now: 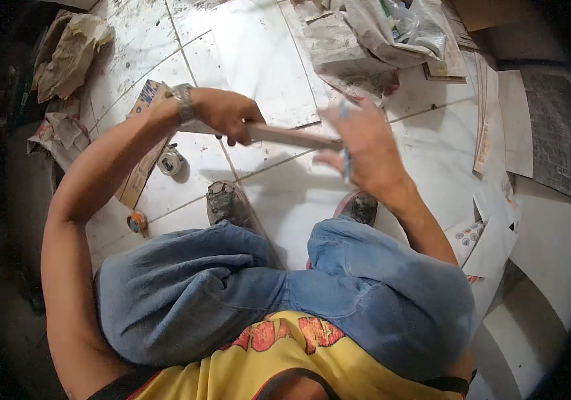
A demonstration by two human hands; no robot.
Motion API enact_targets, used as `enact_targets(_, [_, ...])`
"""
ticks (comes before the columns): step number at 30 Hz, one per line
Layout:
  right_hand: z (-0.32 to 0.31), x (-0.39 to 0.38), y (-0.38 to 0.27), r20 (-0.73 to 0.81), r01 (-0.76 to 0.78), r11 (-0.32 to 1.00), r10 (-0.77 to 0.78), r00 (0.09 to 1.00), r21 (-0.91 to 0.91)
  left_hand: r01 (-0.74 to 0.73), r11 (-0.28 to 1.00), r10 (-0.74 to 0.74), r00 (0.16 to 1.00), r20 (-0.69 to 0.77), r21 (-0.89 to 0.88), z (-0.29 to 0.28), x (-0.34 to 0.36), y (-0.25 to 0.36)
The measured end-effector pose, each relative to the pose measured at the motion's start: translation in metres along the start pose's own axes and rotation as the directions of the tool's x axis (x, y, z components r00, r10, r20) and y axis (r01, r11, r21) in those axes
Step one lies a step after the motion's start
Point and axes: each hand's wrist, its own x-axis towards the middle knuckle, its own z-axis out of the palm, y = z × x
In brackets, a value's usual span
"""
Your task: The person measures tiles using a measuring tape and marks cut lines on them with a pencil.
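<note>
My left hand (227, 112), with a watch (183, 103) on its wrist, is closed around a narrow, light brown strip (289, 137) that looks like wood. The strip is held above the floor and runs across in front of me to my right hand (369, 143). That hand is blurred by motion at the strip's right end. A thin, light blue thing (346, 163) shows between its thumb and fingers, upright against the strip's end; its kind is too blurred to make out.
On the tiled floor (245, 60) to the left lie a printed cardboard piece (140, 175), a round metallic thing (171, 161) and a small orange-and-blue round thing (137, 221). Crumpled paper (72, 53) lies far left, plastic bags (405, 30) far right. Flat sheets (549, 127) stand right.
</note>
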Motion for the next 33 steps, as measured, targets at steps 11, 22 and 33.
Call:
enact_targets(11, [0.099, -0.06, -0.041, 0.245, -0.311, 0.643, 0.193, 0.95, 0.7, 0.006, 0.932, 0.246, 0.723, -0.645, 0.362, 0.056, -0.048, 0.007])
enact_targets(22, [0.117, -0.04, -0.034, 0.259, -0.339, 0.623, 0.219, 0.941, 0.705, -0.572, 0.197, -0.748, 0.437, -0.499, -0.796, 0.066, -0.043, -0.074])
enact_targets(33, [0.147, -0.017, -0.048, 0.019, -0.294, 0.656, 0.392, 0.92, 0.695, -0.416, 0.373, -0.679, 0.487, -0.55, -0.829, 0.027, 0.014, -0.039])
